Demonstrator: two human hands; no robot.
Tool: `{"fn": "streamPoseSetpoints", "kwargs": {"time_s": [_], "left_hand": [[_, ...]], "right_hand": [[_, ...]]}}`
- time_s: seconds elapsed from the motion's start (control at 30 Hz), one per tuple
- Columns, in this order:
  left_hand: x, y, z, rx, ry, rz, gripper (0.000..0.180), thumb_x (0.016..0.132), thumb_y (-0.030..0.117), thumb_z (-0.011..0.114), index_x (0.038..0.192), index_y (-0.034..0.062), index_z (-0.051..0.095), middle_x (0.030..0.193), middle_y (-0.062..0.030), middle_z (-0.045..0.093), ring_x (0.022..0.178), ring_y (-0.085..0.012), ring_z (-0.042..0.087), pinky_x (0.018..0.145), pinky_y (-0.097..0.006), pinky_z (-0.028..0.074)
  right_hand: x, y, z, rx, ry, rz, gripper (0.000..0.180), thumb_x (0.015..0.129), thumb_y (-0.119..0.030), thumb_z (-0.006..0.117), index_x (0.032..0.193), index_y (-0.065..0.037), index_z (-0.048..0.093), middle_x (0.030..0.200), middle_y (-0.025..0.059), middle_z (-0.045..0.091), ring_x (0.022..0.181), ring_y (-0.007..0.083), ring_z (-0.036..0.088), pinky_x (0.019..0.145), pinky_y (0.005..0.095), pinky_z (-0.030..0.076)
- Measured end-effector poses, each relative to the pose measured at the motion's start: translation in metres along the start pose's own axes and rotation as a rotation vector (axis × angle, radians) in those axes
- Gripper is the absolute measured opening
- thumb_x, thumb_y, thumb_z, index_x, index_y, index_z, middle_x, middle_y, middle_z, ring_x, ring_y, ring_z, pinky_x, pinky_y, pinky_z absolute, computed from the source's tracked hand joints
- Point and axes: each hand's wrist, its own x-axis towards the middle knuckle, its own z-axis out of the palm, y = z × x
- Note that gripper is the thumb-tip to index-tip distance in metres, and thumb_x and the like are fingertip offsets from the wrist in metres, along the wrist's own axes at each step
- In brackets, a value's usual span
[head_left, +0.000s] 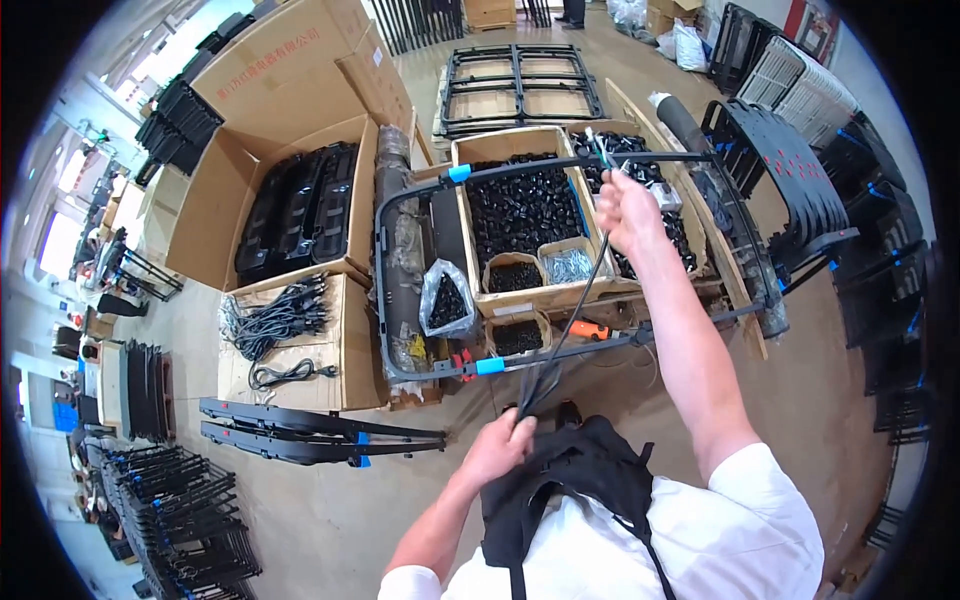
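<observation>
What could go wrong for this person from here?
The black cable, held in the left hand and right hand, crosses the black frame and might snag on its near bar.

In this view it also runs close by an open box of small silver parts; a swing could perhaps scatter some.

The wooden bench [727,272] (mostly hidden) at the picture's centre carries 1 open box [548,297] of small black parts [522,215] and, across it, 1 black tubular frame [382,300].

Left grip [498,447] and right grip [630,212], holding black cable [539,387]
</observation>
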Motion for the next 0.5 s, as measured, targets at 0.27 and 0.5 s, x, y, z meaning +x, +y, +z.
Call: {"fn": "streamPoseSetpoints", "kwargs": {"time_s": [0.27,0.5], "left_hand": [[-0.051,-0.030,-0.003,0.435,0.411,0.083,0.053,0.101,0.028,0.068,0.146,0.0026,0.057,0.142,-0.0222,0.065,0.133,-0.0375,0.062,0.109,-0.044,0.049],[-0.070,0.057,-0.010,0.271,1.202,0.501,0.038,0.103,0.010,0.061,0.140,0.0019,0.066,0.139,-0.0154,0.067,0.130,-0.0283,0.062,0.113,-0.039,0.046]], "right_hand": [[-0.141,0.052,-0.006,0.051,-0.473,0.462,0.027,0.115,-0.028,0.050,0.114,-0.005,0.065,0.068,-0.0073,0.038,0.052,0.0064,0.032,0.047,0.0253,0.026],[-0.207,0.095,-0.021,-0.105,-0.795,0.750,0.023,0.115,-0.026,0.052,0.117,-0.005,0.063,0.068,-0.0063,0.038,0.053,0.0055,0.030,0.048,0.0248,0.026]]}}
